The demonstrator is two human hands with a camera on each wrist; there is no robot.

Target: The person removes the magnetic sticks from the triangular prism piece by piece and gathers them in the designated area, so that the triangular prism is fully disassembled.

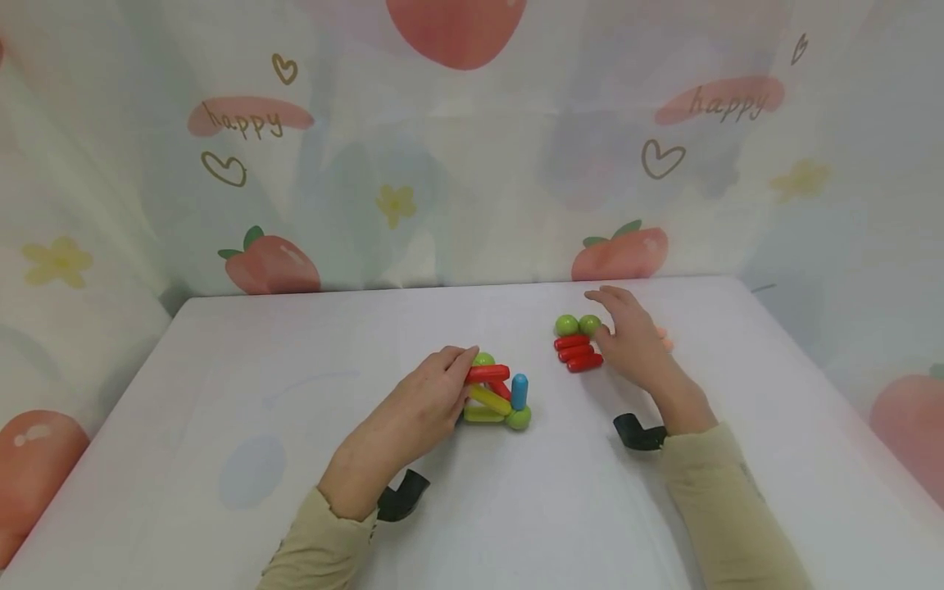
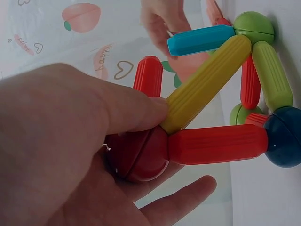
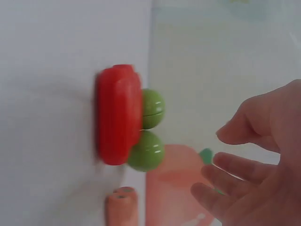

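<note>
Below centre in the head view: a construction of plastic-looking balls and ribbed rods (image 1: 489,400), just off your left hand's (image 1: 428,393) fingertips side, over the white surface (image 1: 531,508). Whether its whole base sits down, you cannot tell.

Your left hand is clamped on the glossy dark red ball (image 2: 141,162), lower middle of the left wrist view, thumb lying where the ribbed yellow rod (image 2: 207,87) meets it. A ribbed red rod (image 2: 218,143) runs from that ball to the dark blue ball (image 2: 284,136) at the right edge. The ribbed blue rod (image 2: 202,41), upper right, has one end on a light green ball (image 2: 254,28), the other end free.

Your right hand (image 1: 630,340), right of centre in the head view, has its fingers apart and nothing between them. Near it: two loose green balls (image 1: 566,325), three short red rods (image 1: 575,354) just below them, peach-coloured rods (image 1: 664,334) partly behind the hand.

Risks, as judged: rods appear to meet balls end-on, so a twist or hard squeeze of your left hand could pop the yellow one loose. The blue rod, held at one end, would likely tip if bumped. A careless right-hand sweep could send the loose balls rolling.
</note>
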